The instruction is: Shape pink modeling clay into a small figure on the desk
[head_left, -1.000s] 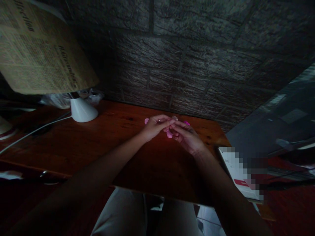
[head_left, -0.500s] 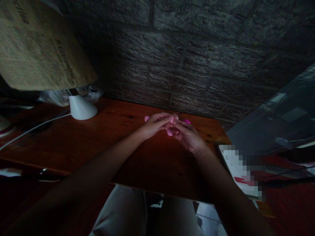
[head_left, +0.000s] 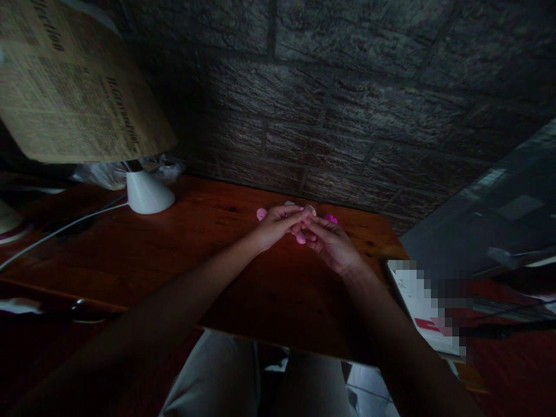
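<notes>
My left hand (head_left: pixel 275 227) and my right hand (head_left: pixel 333 242) meet above the wooden table, fingertips pinched together. Between them is a small pale pink lump (head_left: pixel 310 211) that looks like modelling clay; the fingers cover part of it. Just below the fingertips shows a brighter pink lump (head_left: pixel 300 237); whether it touches the right fingers I cannot tell. A round pink piece (head_left: pixel 261 214) lies left of my left hand, and a magenta piece (head_left: pixel 330 218) shows behind my right hand. Behind the left fingers a whitish bit (head_left: pixel 289 203) peeks out.
On the left stands a lamp with a white cone base (head_left: pixel 150 194) and a newspaper-print shade (head_left: pixel 87 98); its cord crosses the wooden table (head_left: pixel 195 231). A clear plastic bag lies behind it. A stone wall (head_left: pixel 269 98) borders the back. A white box (head_left: pixel 419 307) sits at the right.
Both hands stay pinched together in nearly the same place, with small shifts of the fingers around the pale pink lump. The view has tilted slightly and come back.
</notes>
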A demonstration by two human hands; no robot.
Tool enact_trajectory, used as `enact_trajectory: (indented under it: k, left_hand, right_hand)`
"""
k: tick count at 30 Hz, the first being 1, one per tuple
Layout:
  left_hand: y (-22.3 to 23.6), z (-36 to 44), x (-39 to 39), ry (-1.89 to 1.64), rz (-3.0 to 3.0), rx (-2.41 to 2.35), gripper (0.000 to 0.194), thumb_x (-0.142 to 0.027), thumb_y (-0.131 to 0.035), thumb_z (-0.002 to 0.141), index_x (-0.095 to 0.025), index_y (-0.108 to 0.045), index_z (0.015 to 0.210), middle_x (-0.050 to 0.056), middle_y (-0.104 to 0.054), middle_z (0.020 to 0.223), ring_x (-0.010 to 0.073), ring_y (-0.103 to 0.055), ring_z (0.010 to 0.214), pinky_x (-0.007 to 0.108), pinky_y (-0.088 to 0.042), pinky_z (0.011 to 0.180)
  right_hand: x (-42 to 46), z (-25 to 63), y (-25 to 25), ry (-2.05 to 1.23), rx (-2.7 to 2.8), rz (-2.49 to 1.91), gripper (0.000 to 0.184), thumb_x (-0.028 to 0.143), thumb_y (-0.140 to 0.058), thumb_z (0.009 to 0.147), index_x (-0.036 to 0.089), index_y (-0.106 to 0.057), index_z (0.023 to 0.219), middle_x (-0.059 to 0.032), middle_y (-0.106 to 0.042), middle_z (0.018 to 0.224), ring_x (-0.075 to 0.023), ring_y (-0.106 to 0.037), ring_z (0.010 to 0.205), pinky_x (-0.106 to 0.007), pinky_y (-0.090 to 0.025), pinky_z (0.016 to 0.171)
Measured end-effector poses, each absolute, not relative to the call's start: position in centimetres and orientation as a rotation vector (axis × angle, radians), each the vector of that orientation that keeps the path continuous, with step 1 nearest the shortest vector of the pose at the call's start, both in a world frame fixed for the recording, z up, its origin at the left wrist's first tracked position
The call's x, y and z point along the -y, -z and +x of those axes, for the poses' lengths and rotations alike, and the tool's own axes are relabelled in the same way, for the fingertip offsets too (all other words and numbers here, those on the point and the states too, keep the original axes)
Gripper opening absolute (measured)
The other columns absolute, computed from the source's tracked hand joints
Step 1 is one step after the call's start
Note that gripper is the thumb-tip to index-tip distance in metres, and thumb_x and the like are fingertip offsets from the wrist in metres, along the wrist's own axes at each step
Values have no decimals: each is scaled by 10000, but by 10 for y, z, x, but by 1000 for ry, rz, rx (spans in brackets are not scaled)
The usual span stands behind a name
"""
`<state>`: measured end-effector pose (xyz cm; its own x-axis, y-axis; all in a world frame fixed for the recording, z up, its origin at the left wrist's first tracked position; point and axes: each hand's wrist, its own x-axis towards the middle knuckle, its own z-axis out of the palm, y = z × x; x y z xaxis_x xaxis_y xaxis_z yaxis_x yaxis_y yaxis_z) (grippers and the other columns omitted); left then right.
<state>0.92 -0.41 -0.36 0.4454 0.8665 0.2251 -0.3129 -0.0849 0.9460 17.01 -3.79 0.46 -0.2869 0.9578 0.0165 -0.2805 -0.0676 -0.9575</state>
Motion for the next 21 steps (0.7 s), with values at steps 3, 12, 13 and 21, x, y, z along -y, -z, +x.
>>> enact_trajectory:
  k: [3,12,13,21]
  left_hand:
    - [1,8,5,-1086,1387,-564,269,-365,-620,989,-128,-742,1021,-23,-597,585,81,-582,524,210,-491,575]
    - [3,10,7,-1102,1487,-571,376,-391,-637,975,-108,-714,1209,-18,-594,607,88,-569,538,230,-459,571]
    - [3,10,7,-1095,1488,-565,384,-393,-624,982,-105,-711,1222,-14,-598,612,90,-574,544,232,-460,576]
    - [0,8,7,-1051,1499,-565,464,-465,-563,1006,-107,-694,1272,-45,-539,538,83,-530,499,232,-419,542]
  right_hand:
    - [38,170,-4,-1559,1170,-859,260,440,-902,720,268,-815,894,1,-692,787,-106,-546,664,-268,-501,650]
    - [37,170,-5,-1527,1160,-854,242,414,-880,740,256,-796,902,-10,-703,751,-131,-580,660,-296,-519,660]
    - [37,170,-5,-1531,1161,-852,239,416,-879,742,257,-794,899,-11,-705,748,-131,-581,657,-293,-517,653]
    - [38,170,-5,-1564,1169,-844,253,449,-876,752,254,-801,894,-2,-676,734,-125,-579,670,-280,-515,666]
